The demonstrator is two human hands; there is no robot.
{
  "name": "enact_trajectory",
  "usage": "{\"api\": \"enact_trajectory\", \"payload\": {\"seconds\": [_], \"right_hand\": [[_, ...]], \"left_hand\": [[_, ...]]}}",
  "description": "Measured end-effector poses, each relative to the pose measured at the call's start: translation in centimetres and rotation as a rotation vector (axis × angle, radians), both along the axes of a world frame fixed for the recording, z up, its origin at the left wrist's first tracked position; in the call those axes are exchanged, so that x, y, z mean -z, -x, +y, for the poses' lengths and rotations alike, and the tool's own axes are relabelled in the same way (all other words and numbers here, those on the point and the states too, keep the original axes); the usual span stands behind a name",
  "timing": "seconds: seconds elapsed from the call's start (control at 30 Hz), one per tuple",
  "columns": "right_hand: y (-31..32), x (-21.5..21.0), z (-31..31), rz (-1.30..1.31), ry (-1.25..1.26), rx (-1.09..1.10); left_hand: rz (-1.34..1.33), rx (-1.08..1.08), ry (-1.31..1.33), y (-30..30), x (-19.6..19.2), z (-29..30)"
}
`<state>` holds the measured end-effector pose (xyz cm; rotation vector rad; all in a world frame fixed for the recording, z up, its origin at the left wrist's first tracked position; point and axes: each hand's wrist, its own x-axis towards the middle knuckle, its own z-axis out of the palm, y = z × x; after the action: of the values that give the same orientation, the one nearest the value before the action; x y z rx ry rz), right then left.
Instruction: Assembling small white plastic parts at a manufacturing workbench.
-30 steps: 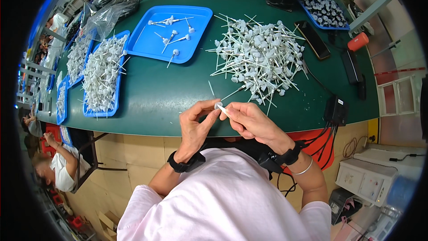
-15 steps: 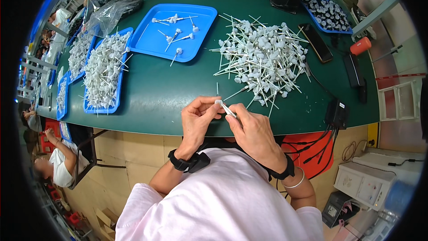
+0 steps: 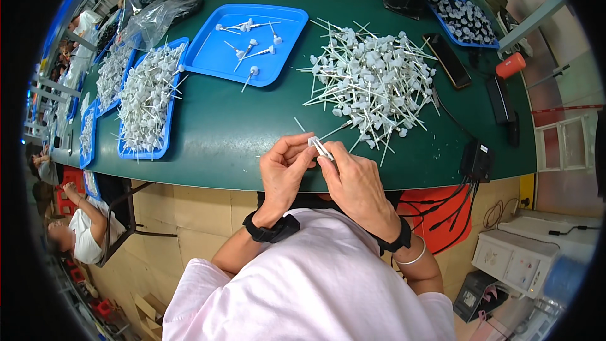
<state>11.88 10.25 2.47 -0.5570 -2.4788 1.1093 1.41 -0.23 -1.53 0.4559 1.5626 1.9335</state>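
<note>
Just above the front edge of the green table [image 3: 214, 151]: the held piece [image 3: 312, 142], a small white cap, sits at the tips of the left hand [image 3: 283, 167], its thin tube apparently pointing away over the tabletop.
Left grip: thumb and fingers pinched on that cap; it looks smooth, so too light a pinch could let it twist or drop.
Right grip: the right hand [image 3: 358, 180] is closed round a slim white tool [image 3: 324, 150], seemingly two-pronged like tweezers.
Tool tips: at the cap, just beside the left fingers; a slip under pressure could scratch the cap or jab skin. Whether they clamp anything, I cannot tell.
Loose piece: a dark-tipped tube [image 3: 334, 131] lies between hands and pile; a sweeping knuckle could knock it.
Pile: white capped tubes [image 3: 375, 79], heavily crossed; pulling one out could drag neighbours loose or bend a tube.
Shallow blue tray: few pieces inside the tray [image 3: 205, 50]; one tube reaches the near rim, where a bump could tip it out.
Phone: lying face up [image 3: 447, 61] beside the pile; sliding pieces could strike it.
Heaped tray: tubes overhang its blue rim [image 3: 166, 145]; a brushing forearm could spill some.
</note>
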Motion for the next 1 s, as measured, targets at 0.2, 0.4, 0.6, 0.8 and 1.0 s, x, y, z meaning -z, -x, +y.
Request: {"api": "enact_trajectory", "payload": {"seconds": [0.2, 0.4, 0.6, 0.8, 1.0], "right_hand": [[0.00, 0.10, -0.16, -0.026, -0.029, 0.006], [-0.11, -0.09, -0.09, -0.044, -0.066, -0.002], [-0.17, 0.14, -0.02, -0.063, -0.068, -0.015], [-0.21, 0.19, -0.04, -0.068, -0.071, -0.022], [-0.25, 0.06, 0.02, -0.058, -0.053, -0.037]], "left_hand": [[0.076, -0.012, -0.019, -0.34, 0.18, 0.05], [0.078, -0.006, -0.010, -0.29, 0.33, 0.05], [0.088, -0.003, -0.007, -0.32, 0.47, 0.02], [0.106, -0.010, 0.015, -0.33, 0.33, 0.05], [0.128, -0.006, 0.029, -0.29, 0.36, -0.04]]}}
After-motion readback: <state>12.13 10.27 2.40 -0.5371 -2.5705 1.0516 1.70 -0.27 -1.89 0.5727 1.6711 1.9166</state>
